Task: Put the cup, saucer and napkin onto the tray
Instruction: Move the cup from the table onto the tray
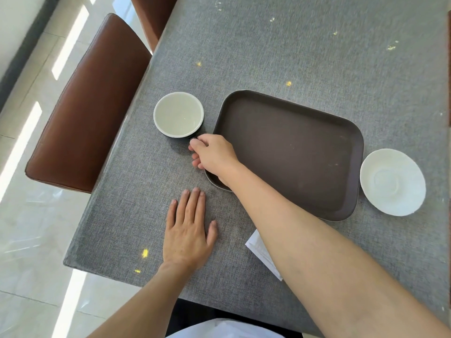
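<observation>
A cup (178,114), pale inside and dark outside, stands on the grey table left of the dark brown tray (290,152). My right hand (212,153) reaches across the tray's near-left corner, its fingers curled at the cup's handle, which they hide. My left hand (189,232) lies flat and open on the table, nearer to me. A white saucer (393,182) sits on the table right of the tray. A white napkin (262,253) lies below the tray, partly under my right forearm. The tray holds nothing.
A brown leather chair (85,111) stands at the table's left edge, a second chair (153,18) behind it. The grey table (305,50) stretches away beyond the tray. The table's near-left corner lies close to my left wrist.
</observation>
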